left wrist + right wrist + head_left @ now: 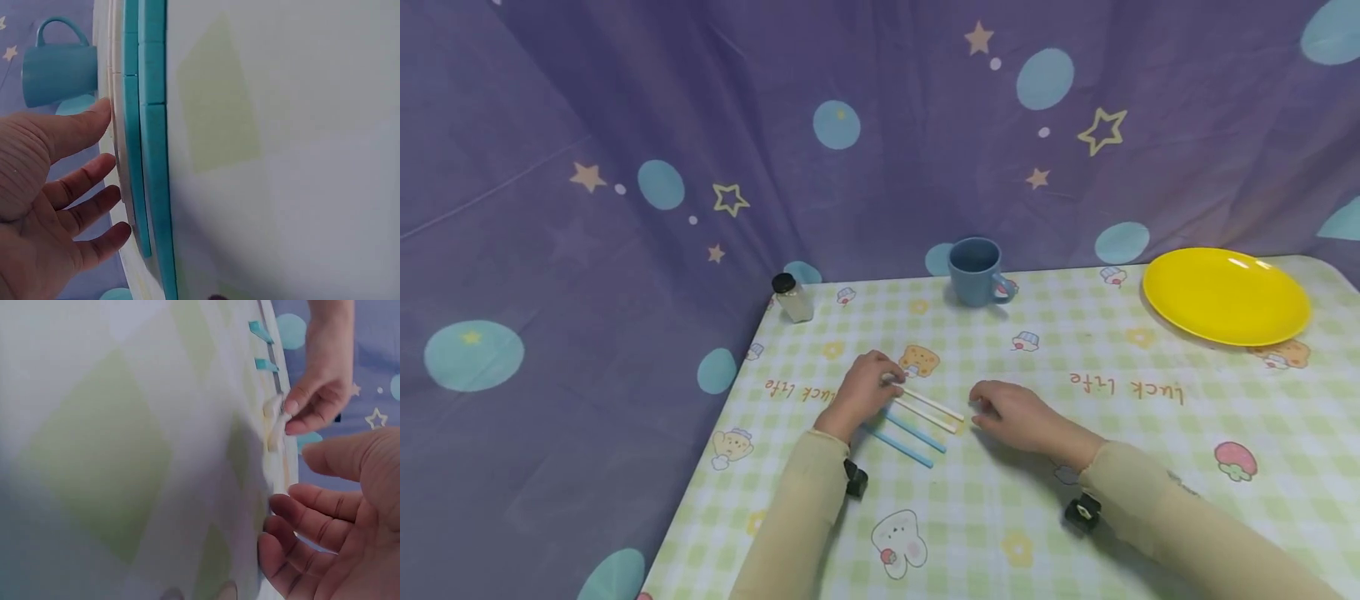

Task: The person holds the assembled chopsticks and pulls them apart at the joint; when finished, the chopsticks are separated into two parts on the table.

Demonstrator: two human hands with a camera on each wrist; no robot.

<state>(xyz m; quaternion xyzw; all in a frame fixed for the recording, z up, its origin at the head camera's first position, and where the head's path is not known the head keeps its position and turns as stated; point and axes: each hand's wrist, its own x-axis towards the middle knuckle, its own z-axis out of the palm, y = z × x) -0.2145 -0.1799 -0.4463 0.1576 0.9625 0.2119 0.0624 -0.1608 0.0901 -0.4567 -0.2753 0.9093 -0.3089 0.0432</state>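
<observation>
Two white chopsticks (931, 403) and two light blue chopsticks (901, 447) lie side by side, slanted, on the checked tablecloth. My left hand (867, 387) is at the far-left ends of the white pair. In the left wrist view its thumb and fingertips come up to the white chopsticks, with a gap between thumb and fingers; contact is unclear. The blue chopsticks (153, 125) run alongside, nearer the camera. My right hand (1017, 414) hovers just right of the chopsticks' near ends, fingers loosely bent, holding nothing.
A blue mug (976, 273) stands at the table's back edge, handle to the right. At the back left is a small black-capped shaker bottle (793, 298). A yellow plate (1225, 296) lies at the back right. A purple patterned curtain (887, 183) hangs behind the table.
</observation>
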